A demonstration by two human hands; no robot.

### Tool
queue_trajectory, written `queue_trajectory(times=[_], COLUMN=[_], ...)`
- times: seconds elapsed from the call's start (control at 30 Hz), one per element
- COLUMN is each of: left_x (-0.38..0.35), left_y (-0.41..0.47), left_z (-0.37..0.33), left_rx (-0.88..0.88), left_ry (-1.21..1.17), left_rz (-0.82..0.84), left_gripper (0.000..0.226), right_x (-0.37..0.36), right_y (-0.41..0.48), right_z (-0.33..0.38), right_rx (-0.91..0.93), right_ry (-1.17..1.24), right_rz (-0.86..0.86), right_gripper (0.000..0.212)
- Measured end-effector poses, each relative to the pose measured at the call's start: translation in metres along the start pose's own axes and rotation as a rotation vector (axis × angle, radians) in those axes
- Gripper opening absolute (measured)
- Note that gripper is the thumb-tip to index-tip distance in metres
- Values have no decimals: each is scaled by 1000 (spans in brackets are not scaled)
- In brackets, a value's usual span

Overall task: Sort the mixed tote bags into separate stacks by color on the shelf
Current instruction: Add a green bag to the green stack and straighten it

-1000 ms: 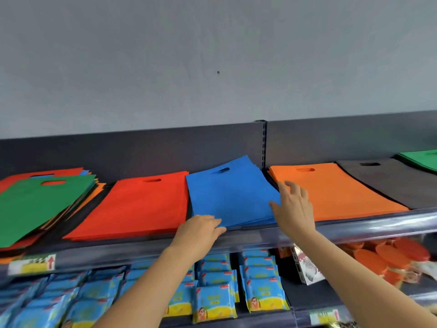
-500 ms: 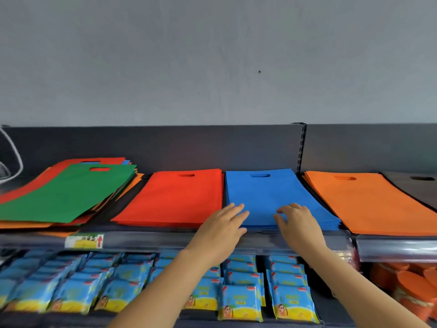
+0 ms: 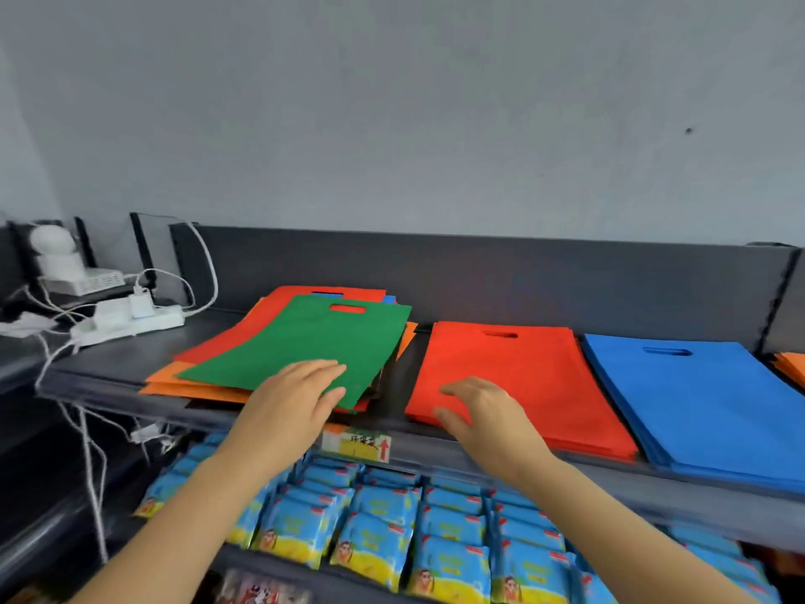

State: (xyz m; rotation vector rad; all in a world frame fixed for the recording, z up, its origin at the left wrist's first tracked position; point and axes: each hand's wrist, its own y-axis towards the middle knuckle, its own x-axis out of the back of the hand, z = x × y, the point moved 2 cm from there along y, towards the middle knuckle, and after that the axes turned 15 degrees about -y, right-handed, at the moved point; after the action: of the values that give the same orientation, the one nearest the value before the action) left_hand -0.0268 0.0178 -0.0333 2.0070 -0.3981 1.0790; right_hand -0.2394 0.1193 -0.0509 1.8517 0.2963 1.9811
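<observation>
A mixed pile of tote bags lies on the dark shelf (image 3: pixel 113 368), with a green bag (image 3: pixel 305 342) on top and red, orange and blue bags under it. My left hand (image 3: pixel 296 394) rests flat on the green bag's near corner, fingers spread. To the right lies a red stack (image 3: pixel 514 377), then a blue stack (image 3: pixel 697 403), and an orange stack's edge (image 3: pixel 790 364) at the far right. My right hand (image 3: pixel 479 411) hovers open over the red stack's near left corner, holding nothing.
A white power strip (image 3: pixel 130 320) with plugs and cables sits at the shelf's left end, beside a white device (image 3: pixel 56 255). Below the shelf, rows of blue and yellow snack packets (image 3: pixel 392 529) fill the lower tier. A yellow price tag (image 3: pixel 357 446) hangs on the shelf rail.
Both hands have left the blue stack and moved left. The left hand now lies on the green bag of the mixed pile, the right over the red stack. The view has swung left.
</observation>
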Motion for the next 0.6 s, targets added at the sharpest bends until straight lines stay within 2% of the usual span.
queue_trajectory(times=[0.1, 0.2, 0.3, 0.33, 0.37, 0.43, 0.47, 0.5, 0.6], left_x=[16, 21, 25, 25, 26, 27, 28, 29, 27], left_y=[-5, -3, -1, -2, -1, 3, 7, 11, 17], left_z=[46, 85, 111, 117, 121, 127, 130, 131, 133], left_rx=[44, 126, 206, 223, 231, 217, 193, 167, 138], left_ry=[27, 86, 106, 80, 45, 3, 15, 35, 88], left_rz=[6, 122, 307, 342, 344, 255, 191, 152, 110], left_gripper=[48, 71, 123, 130, 125, 78, 54, 38, 27], right_x=[-17, -27, -37, -40, -42, -44, -44, -43, -38], right_y=[23, 42, 56, 59, 63, 68, 69, 70, 72], right_z=[46, 80, 98, 101, 102, 99, 97, 97, 94], right_rx=[79, 153, 155, 143, 124, 67, 46, 37, -14], right_ry=[49, 55, 10, -3, -15, -4, 16, 42, 204], right_rz=[32, 66, 120, 122, 112, 93, 95, 103, 156], right_gripper=[53, 62, 45, 35, 26, 18, 19, 21, 35])
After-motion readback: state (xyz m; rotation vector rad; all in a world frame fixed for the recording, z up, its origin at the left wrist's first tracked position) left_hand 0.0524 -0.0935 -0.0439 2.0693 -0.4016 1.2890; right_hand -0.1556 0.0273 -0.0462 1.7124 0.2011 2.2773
